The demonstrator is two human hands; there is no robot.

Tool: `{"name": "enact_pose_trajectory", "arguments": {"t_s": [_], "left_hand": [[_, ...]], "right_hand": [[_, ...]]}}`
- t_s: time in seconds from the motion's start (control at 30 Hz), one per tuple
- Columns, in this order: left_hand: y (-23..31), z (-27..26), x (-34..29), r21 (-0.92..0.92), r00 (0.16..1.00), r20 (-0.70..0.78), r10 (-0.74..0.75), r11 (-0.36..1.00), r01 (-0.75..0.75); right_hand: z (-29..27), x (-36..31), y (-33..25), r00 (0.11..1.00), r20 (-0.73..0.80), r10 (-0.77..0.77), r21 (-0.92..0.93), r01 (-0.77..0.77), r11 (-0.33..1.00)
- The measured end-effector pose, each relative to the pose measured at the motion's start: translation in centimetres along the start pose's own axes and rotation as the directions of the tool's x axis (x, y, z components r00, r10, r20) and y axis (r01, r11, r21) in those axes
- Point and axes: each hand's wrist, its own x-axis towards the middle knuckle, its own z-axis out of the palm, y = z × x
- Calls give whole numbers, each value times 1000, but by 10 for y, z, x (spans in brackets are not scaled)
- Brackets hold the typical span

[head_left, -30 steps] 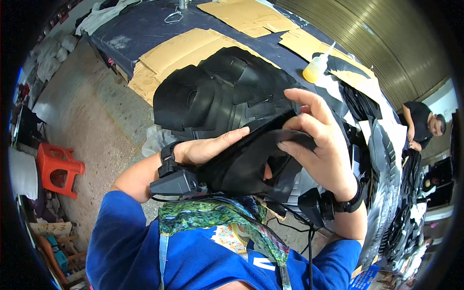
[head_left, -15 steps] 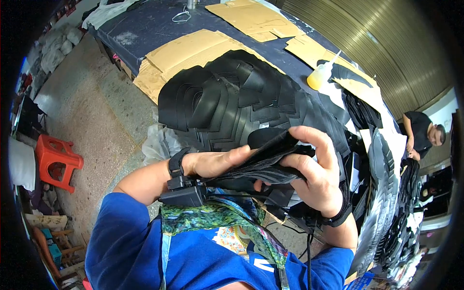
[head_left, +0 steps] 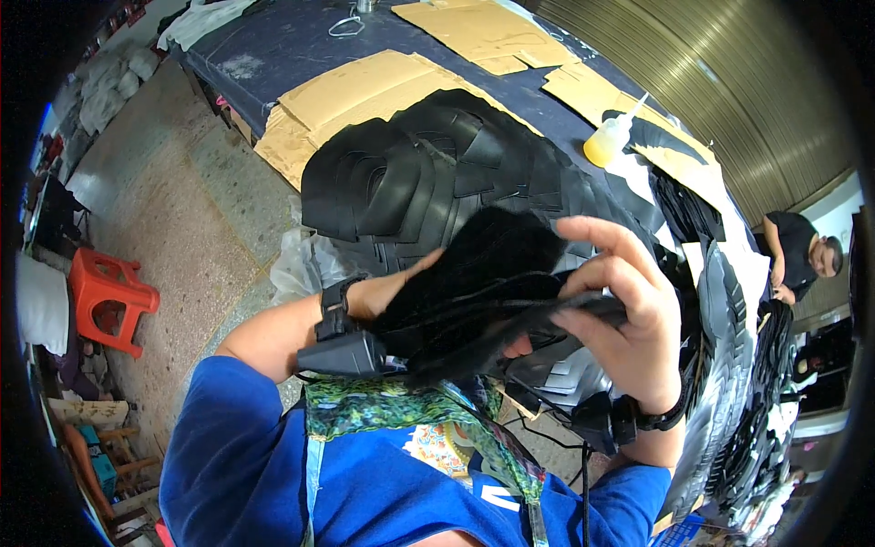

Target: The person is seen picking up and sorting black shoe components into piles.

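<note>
The black pieces (head_left: 483,260), a soft, dark, layered bunch, are up in the air between the two hands, in front of the person's chest and this side of the table's near edge. The left hand (head_left: 396,284) is at their left end, its thumb along their upper left side; most of its fingers are hidden behind them, so how far it is closed cannot be told. The right hand (head_left: 624,305) is at their right end, half curled: the thumb and bent fingers pinch a lifted flap, while the forefinger stretches out above, apart from the thumb. A fingertip shows in a gap under the flap. Beyond the hands, a heap of smooth black cutouts (head_left: 365,187) covers the near edge of the dark blue table (head_left: 273,68), overlapping a cardboard sheet (head_left: 351,91). A bottle of yellow liquid (head_left: 603,146) is toward the table's far edge, near another cardboard sheet (head_left: 469,32). A red stool (head_left: 111,301) is on the floor to the left, and a co-worker in black (head_left: 800,251) is past the table's right end.
</note>
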Motion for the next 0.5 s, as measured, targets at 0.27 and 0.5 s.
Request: {"name": "enact_pose_trajectory", "arguments": {"t_s": [0.27,0.5], "left_hand": [[25,10,10,-448,990,-104,-93,893,37],[19,4,9,-97,986,79,-144,984,152]], "right_hand": [[5,24,3,953,171,-250,-19,256,966],[10,26,18,982,182,44,142,-71,987]]}}
